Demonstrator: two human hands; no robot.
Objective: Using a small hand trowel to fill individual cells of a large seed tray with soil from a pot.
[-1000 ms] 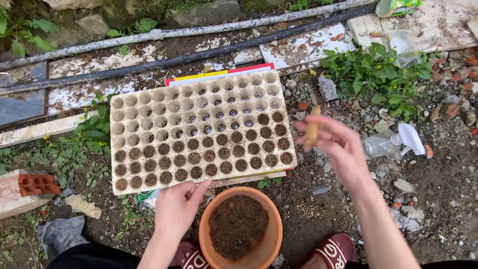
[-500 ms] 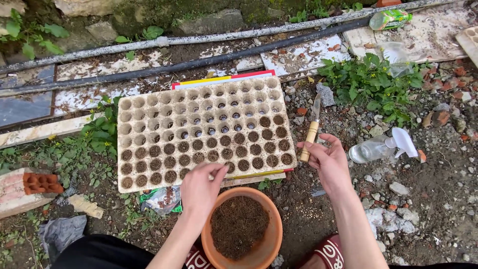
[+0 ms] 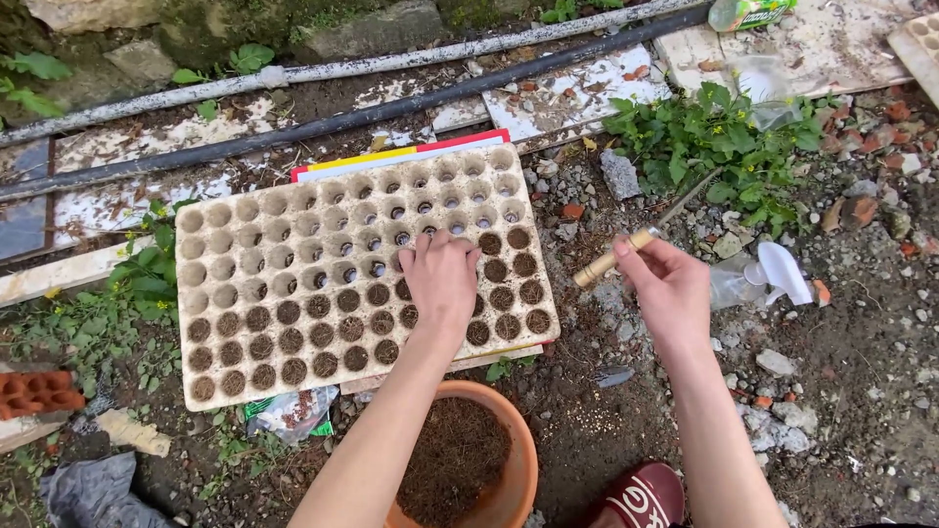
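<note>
A beige seed tray (image 3: pixel 293 225) with many round cells lies on the ground; its near rows are filled with dark soil, the far rows are hollow. My left hand (image 3: pixel 440 279) rests palm down on the tray's middle right, fingers together over the cells at the edge of the filled rows. My right hand (image 3: pixel 670 288) is to the right of the tray and grips a small tool with a wooden handle (image 3: pixel 614 257) and a thin metal blade pointing up and away. A terracotta pot (image 3: pixel 479 460) of brown soil stands just below the tray.
A clear spray bottle (image 3: pixel 763 276) lies on the gravel right of my right hand. Two pipes (image 3: pixel 323 98) run across the far side. Weeds (image 3: pixel 724 147) grow at the upper right, a red brick (image 3: pixel 34 391) sits at the left, and my red shoe (image 3: pixel 641 499) is near the pot.
My left hand rose from beside the pot's rim and now lies on the tray's cells. My right hand turned the tool so that it points away to the right.
</note>
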